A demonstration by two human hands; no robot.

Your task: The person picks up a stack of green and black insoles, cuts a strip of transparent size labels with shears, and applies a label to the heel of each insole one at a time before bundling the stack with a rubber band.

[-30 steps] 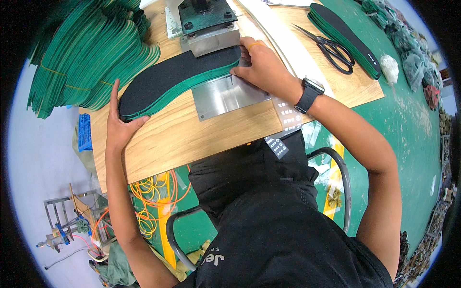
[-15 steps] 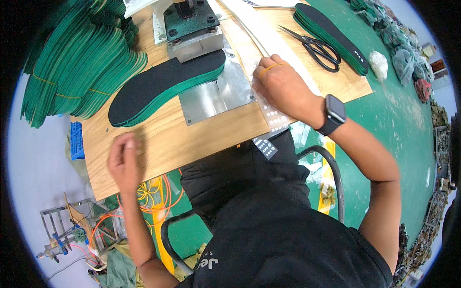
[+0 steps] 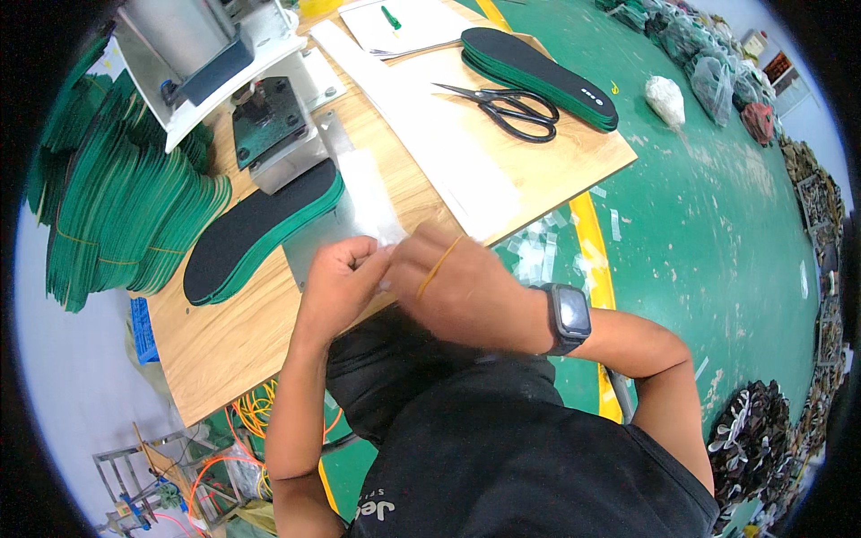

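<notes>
Left hand: one, bare; thumb and forefinger curled nearly together, tips close against those of the other hand.
Right hand: one, bare, slightly blurred; fingers bent and bunched inward. Yellow band around it; black watch on the wrist behind the fingers.
Pale bit: small, whitish, blurred, at the meeting fingertips; cannot tell what it is, nor which fingers grip it.
Metal plate: flat, silvery, just beyond the fingertips and partly beneath them in view.
Insole stack: black top, green layers below; left of the fingers and apart from them, its far end under the press block.
Press block: metal, beyond the fingers to the left, under a dark bolted plate.
Insole pile: large, green, banded, well left of the fingers.
White strip: long, flat, beyond the fingers and running toward them.
Scissors: black handles, beyond the fingers to the right.
Second insole stack: black over green, just past the scissors, farther from the fingers.
Tabletop: wood-grained, bearing the above stacks, below the fingers.
</notes>
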